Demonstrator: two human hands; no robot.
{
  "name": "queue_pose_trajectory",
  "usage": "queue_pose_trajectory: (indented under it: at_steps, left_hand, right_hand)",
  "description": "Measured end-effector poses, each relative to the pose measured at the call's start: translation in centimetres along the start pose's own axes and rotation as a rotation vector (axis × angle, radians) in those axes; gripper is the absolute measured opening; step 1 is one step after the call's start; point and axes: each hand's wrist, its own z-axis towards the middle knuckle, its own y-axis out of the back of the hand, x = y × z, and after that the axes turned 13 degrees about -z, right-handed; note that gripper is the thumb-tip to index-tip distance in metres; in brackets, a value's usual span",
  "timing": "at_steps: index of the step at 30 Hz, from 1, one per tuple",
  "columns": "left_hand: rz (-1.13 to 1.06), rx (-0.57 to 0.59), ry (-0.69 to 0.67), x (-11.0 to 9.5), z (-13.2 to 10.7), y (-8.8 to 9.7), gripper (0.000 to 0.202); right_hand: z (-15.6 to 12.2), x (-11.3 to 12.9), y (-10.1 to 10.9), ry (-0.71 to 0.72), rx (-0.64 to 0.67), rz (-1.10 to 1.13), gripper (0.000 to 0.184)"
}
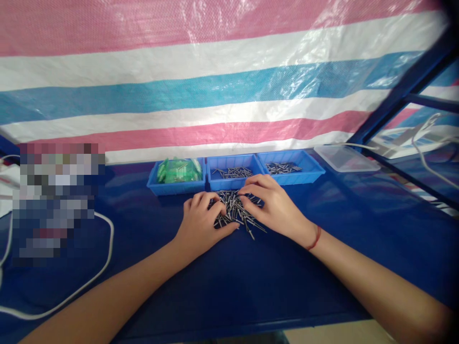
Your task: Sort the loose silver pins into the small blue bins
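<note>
A heap of small metal pins [234, 210] lies on the blue table [251, 277] just in front of the trays. My left hand [201, 220] rests on the heap's left side, fingers curled down into the pins and thumb stretched along its near edge. My right hand [270, 203] covers the heap's right side, fingers bent and pressing on the pins; a red string circles that wrist. Whether either hand pinches a single pin is hidden by the fingers.
Three blue trays stand in a row behind the heap: the left tray [158, 184] holds green pieces, the middle tray [233, 180] and right tray [297, 176] hold metal pins. A clear lid [344, 158] lies at the right. A white cable [100, 267] loops at the left. A striped tarp hangs behind.
</note>
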Motion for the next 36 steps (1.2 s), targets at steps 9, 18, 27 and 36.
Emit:
queue_pose_trajectory:
  at_steps: [9,18,27,36]
  left_hand:
    - [-0.023,-0.020,-0.002,0.0,-0.1,0.1,0.008]
    - [-0.221,-0.149,0.081,0.5,0.4,0.5,0.013]
    - [-0.358,-0.152,-0.053,0.0,0.5,0.9,0.006]
    - [-0.346,-0.084,-0.125,0.1,0.4,0.8,0.009]
  right_hand:
    - [0.0,0.4,-0.2,0.017,0.033,0.022,0.012]
    - [-0.1,0.1,-0.4,-0.004,0.080,0.042,0.011]
    - [0.0,0.8,-0.9,-0.242,0.103,0.501,0.011]
    - [-0.1,1.5,-1.0,-0.335,0.140,0.692,0.010]
